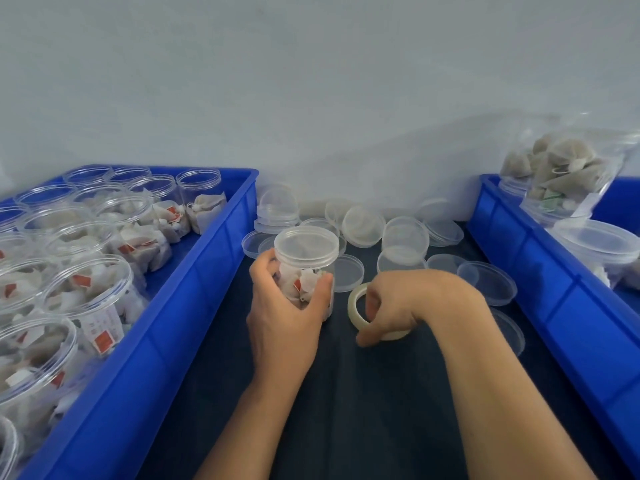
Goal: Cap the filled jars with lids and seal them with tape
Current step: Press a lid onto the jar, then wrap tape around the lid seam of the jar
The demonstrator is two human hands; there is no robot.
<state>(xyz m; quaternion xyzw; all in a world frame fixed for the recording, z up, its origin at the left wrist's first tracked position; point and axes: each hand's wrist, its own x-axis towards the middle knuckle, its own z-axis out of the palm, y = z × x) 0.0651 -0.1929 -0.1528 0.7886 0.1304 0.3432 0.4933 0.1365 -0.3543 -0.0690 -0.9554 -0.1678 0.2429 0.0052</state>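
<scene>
Gripping the capped clear plastic jar (306, 268) of tea bags w/ left hand (282, 317); right hand (393, 306) curls round the translucent tape roll (360, 306). Label text unreadable.

Soft even light, slight blur, wide-angle edge distortion

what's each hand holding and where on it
Left hand grips the capped jar round its body; right hand holds the tape roll, fingers through its hole.

Crates (214, 271): solid blue. Jars (93, 296): clear, with white sachets and red tags. Lids (363, 225): translucent white. Tape (356, 303): pale cream. Table (363, 410): dark navy. Wall (311, 81): grey-white.
</scene>
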